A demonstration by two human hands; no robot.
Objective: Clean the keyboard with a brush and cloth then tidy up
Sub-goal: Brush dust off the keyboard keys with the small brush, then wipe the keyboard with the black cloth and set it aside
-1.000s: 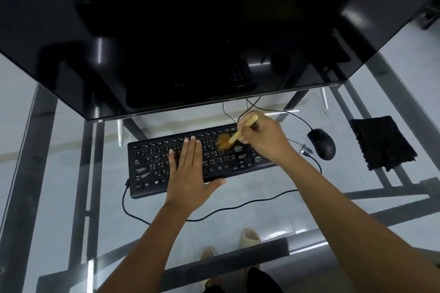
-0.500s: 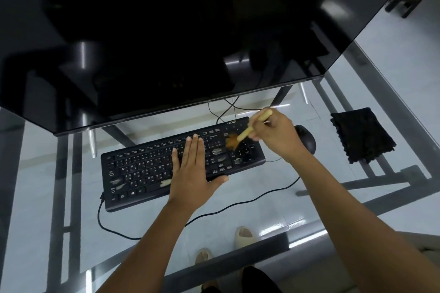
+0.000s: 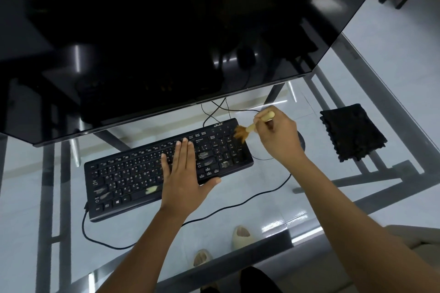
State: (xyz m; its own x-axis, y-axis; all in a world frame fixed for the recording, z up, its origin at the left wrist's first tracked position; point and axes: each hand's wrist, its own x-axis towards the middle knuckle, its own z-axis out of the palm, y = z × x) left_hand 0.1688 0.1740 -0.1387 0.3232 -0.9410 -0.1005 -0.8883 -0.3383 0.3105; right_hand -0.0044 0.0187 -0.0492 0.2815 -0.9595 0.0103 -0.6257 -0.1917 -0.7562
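The keyboard under the flat fingers is black with white letters and pale dusty smudges, the brush is tan with brown bristles, and the cloth is black.

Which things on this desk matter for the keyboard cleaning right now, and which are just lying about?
In the job:
keyboard, pressed flat by the left hand
brush, held by the right hand
black cloth, waiting on the glass

Lying about:
monitor
mouse, mostly hidden
cables
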